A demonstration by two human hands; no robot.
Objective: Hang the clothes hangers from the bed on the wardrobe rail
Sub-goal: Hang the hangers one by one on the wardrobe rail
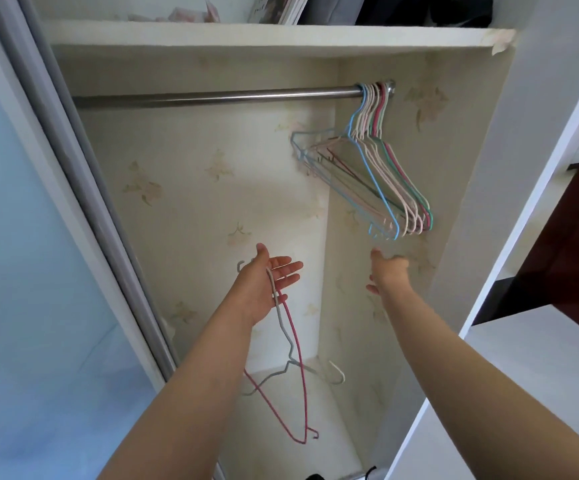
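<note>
The steel wardrobe rail (211, 97) runs across the open wardrobe. Several thin hangers (381, 174) in blue, pink, white and green hang bunched at its right end. My left hand (263, 289) is raised palm-up with straight fingers. A grey hanger (282, 327) and a pink hanger (300, 368) lie across its palm and dangle below it, with a hook showing behind the thumb. My right hand (386, 271) reaches up just under the hung bunch, fingers loosely bent, holding nothing and not touching the hangers. A white hook (338, 374) shows low in the wardrobe; I cannot tell which hanger it belongs to.
A shelf (246, 38) sits above the rail with books and dark items on it. A sliding door frame (83, 188) borders the wardrobe's left side and a white side panel (530, 168) its right. The rail's left and middle stretch is bare.
</note>
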